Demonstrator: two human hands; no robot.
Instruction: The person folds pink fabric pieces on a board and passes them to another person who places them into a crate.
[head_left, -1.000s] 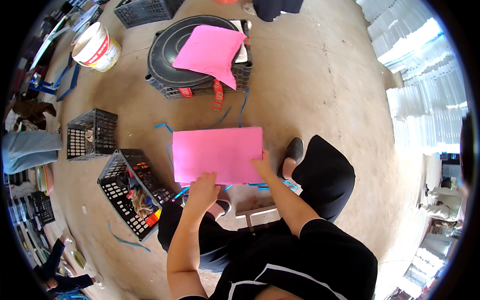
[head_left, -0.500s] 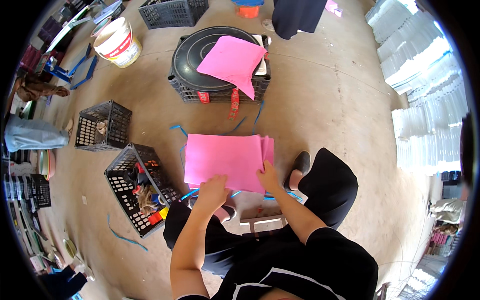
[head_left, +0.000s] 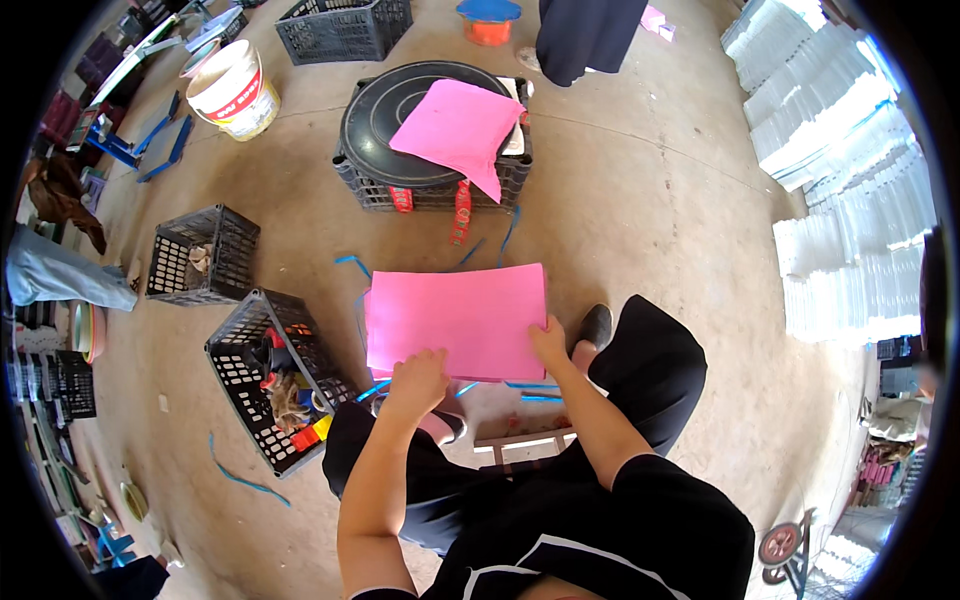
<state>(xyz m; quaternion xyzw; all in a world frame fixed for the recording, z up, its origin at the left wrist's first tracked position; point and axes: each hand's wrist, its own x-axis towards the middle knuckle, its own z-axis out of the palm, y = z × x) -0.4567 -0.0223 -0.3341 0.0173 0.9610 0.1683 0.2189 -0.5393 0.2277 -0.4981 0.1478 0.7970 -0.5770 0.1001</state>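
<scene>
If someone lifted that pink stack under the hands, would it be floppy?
The pink stack may sag: a similar-looking pink piece droops over the round black disc. Its layers might slide, as slightly offset edges show at its left side. Being flat, it seems unlikely to roll.

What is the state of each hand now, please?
Left hand: on the near edge of the pink stack; grip cannot be told.
Right hand: touching its right edge; grip cannot be told.
</scene>
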